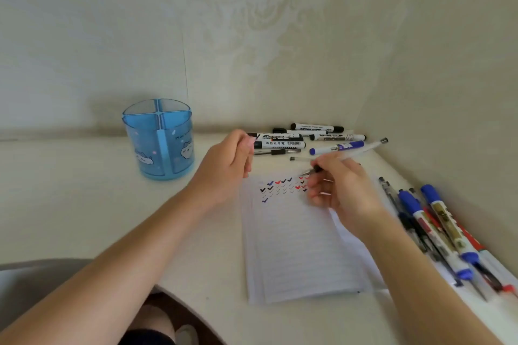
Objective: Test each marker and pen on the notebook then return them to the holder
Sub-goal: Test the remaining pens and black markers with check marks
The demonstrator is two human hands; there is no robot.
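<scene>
A lined notebook lies open on the white table, with rows of small black, red and blue check marks near its top. My right hand grips a clear pen, whose tip rests at the right end of the top row of marks. My left hand hovers above the notebook's top left corner with its fingertips pinched together; nothing is clearly visible between them. The blue see-through holder, split into compartments, stands upright to the left, and no pens show in it.
Several black markers, a blue marker and thin pens lie loose behind the notebook by the wall. Another batch of blue and red markers and pens lies along the right edge. The table's curved front edge is near my lap.
</scene>
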